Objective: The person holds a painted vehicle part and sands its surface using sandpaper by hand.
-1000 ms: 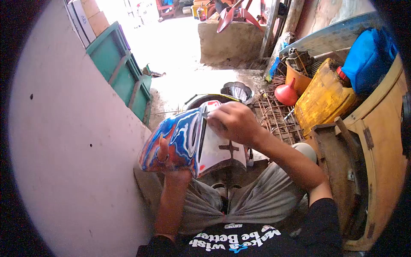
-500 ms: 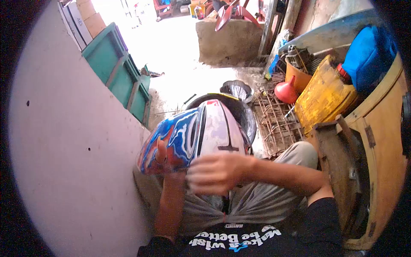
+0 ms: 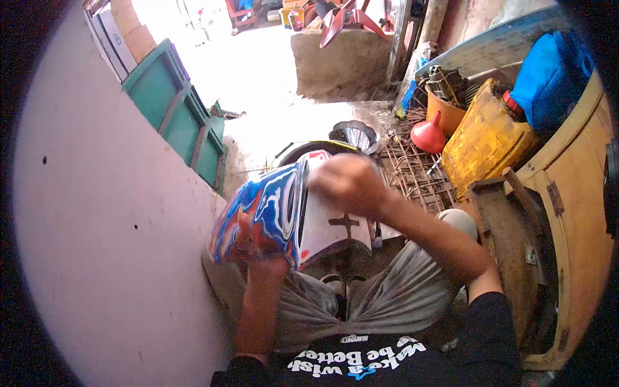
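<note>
While the left hand [image 3: 261, 250] clamps the near edge of a painted shell [image 3: 274, 206], probably a motorcycle body panel, its thumb [image 3: 243, 227] lies along the patterned face and its fingers are out of sight. The shell sits tilted above the lap, between the knees. Over the upper part of its white section [image 3: 322, 226], the right hand [image 3: 348, 184] is curled and badly blurred; I cannot tell whether its fingers are pinched together, hold something or touch the surface.

Working well here seems to depend on that left hold: firm enough that the shell does not rock, yet light enough not to flex a thin edge. Even, gentle pressure from the right hand would suit the curve, with extra care along the dark slot [image 3: 302, 200] where the colours meet.

The shell looks like smooth, hard plastic, swirled blue, red and white on one side, plain white with a dark cross mark [image 3: 345, 223] on the other. Softly creased grey trousers [image 3: 400, 277] lie beneath. Beyond are rusty, gridded steel rods [image 3: 412, 177], a glossy red funnel [image 3: 429, 134] and a scuffed yellow jerrycan [image 3: 487, 145].
</note>
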